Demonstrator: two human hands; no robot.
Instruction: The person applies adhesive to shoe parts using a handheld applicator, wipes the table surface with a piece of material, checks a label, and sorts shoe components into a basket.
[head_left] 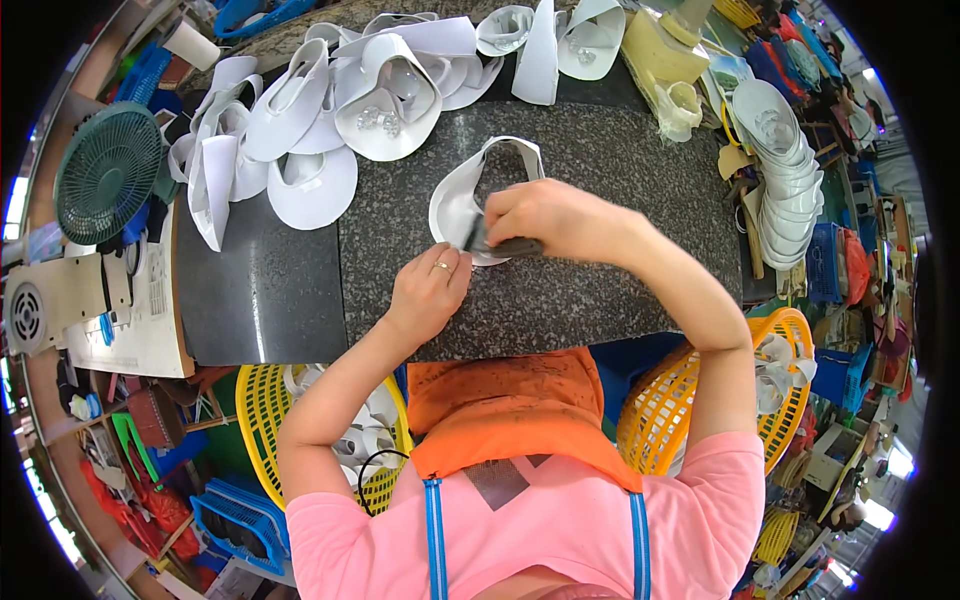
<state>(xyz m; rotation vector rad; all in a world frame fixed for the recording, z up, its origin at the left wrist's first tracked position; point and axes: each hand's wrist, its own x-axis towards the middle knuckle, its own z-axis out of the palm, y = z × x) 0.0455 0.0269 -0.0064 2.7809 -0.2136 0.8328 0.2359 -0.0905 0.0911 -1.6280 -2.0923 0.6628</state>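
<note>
On the speckled dark stone slab (600,150) in front of me lies a white shoe upper (453,200), its open loop toward the far side. My left hand (428,290) pinches the near edge of this upper, fingers closed; a ring shows on one finger. Closed around a dark-handled tool (517,247), my right hand (555,220) is over the upper's near right part. The tool's greyish end touches or nearly touches the white piece just beside my left fingertips. It is smeared, so its exact kind is unclear.
A heap of white shoe uppers (390,105) covers the slab's far left. At the far right stands a yellowish machine base (665,50), with a stack of white pieces (785,190) beyond. Yellow baskets (258,440) flank my lap. A green fan (108,172) stands left.
</note>
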